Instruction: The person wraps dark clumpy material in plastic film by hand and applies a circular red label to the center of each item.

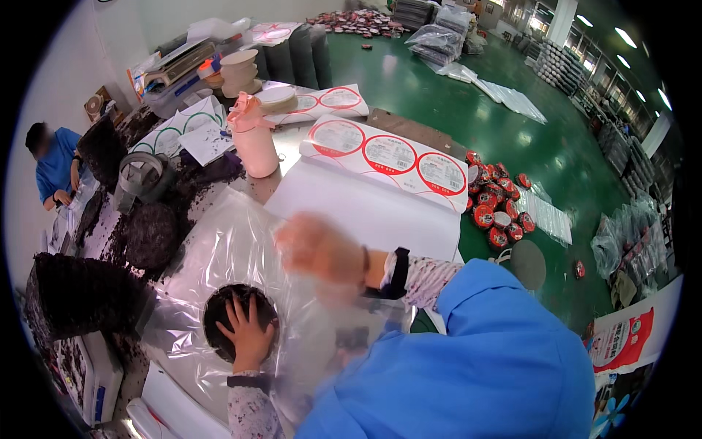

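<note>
My left hand (249, 332) lies with spread fingers on a dark round cake (222, 307) that looks like dried seaweed. The cake rests on a clear plastic sheet (214, 247) at the front of the table. To its right, above the sheet, is my right hand (323, 252), badly blurred. Whether it holds the film cannot be made out. Beyond it, a roll of printed labels (392, 156) with red rings lies partly unrolled, its blank white sheet (373, 214) towards me.
Left stand dark stacks (88, 296), a round dark cake (151, 236) and a grey ring-shaped holder (142, 175) amid crumbs. A pink bottle (255, 142) stands behind the film. Red round packs (496, 197) lie on the green floor (554, 170). Another person (60, 159) works at far left.
</note>
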{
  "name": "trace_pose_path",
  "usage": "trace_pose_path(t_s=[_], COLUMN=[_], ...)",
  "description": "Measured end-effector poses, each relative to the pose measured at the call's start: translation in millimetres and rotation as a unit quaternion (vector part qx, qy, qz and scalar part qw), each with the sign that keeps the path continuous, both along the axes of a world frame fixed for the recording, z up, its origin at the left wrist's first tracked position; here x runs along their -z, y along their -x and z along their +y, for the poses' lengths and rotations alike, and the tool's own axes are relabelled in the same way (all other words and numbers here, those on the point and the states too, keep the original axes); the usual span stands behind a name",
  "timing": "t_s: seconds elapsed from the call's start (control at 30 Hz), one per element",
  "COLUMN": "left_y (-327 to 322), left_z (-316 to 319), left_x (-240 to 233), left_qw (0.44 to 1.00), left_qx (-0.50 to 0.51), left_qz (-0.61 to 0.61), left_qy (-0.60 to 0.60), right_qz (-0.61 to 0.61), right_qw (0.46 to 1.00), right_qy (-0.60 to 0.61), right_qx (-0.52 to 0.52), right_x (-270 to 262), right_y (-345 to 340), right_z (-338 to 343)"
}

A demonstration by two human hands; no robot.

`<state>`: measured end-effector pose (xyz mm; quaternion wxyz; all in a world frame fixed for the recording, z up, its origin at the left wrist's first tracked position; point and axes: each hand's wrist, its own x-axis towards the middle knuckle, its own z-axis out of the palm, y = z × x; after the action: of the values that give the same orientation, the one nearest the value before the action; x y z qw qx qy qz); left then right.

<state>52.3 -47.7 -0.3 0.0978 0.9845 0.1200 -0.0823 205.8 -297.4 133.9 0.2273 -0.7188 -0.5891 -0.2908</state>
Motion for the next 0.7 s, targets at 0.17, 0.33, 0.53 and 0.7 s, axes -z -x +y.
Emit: trace_pose_path(t_s=[0.17,0.33,0.53,0.7], left_y=[-6,11,36,33], left_z=[-5,-12,-20,5], left_x=[-1,5,47,43], left_qw=[1.000,1.000,0.985,0.925], left_qx=[0.009,-0.001,0.048,-0.011], left_qz=[-0.018,0.006,-0.089,-0.245], left_qy=[-0.015,-0.004,-0.138,0.289], right_qz=[0.679,0.472,0.068,0.196], right_qw=[0.693,0.819,0.981,0.959], right_qy=[0.056,0.266,0.093,0.149], right_qx=[0.237,-0.188,-0.154,-0.142], right_x=[82,121,108,124], right_y=[56,146,128,113], right_z=[-1,31,53,67])
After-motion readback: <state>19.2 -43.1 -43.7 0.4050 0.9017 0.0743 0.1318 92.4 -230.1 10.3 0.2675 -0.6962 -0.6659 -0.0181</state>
